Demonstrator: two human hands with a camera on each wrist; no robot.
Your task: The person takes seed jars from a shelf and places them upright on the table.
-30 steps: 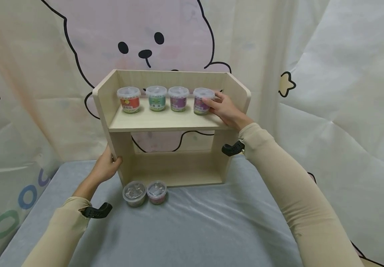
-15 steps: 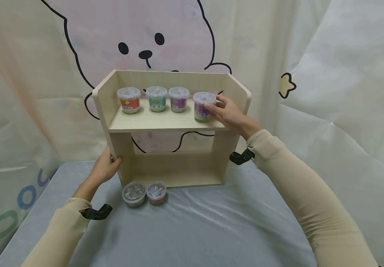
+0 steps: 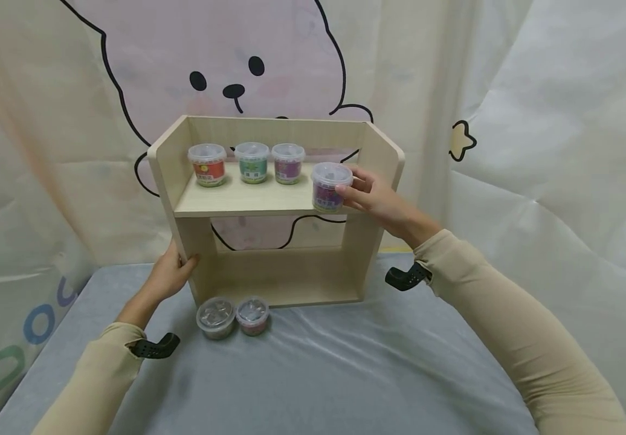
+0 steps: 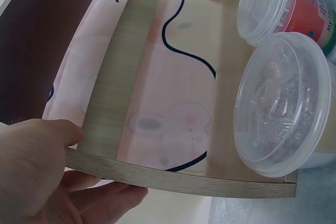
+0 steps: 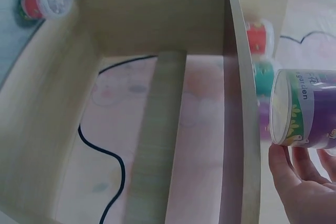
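My right hand [image 3: 375, 199] grips a small plastic tub with a purple label [image 3: 328, 190] and a clear lid, at the front edge of the upper shelf's right end. In the right wrist view this purple tub [image 5: 315, 109] is upright relative to the shelf, its base level with the board's front. My left hand [image 3: 168, 272] holds the left side panel of the pale wooden shelf unit [image 3: 269, 211], thumb inside and fingers outside, as the left wrist view shows. Three tubs stand on the upper board: red-labelled [image 3: 209, 172], green-labelled [image 3: 252, 168] and another purple-labelled [image 3: 288, 169].
Two lidded tubs, a wider one [image 3: 216, 317] and a smaller red-labelled one [image 3: 253, 315], stand on the grey-blue cloth [image 3: 335, 368] before the unit's lower left. A printed curtain [image 3: 411, 72] hangs close behind the unit.
My right hand has drawn the purple tub forward from the row, toward me and lower in view, to the shelf's front edge. The left hand keeps its hold on the side panel.
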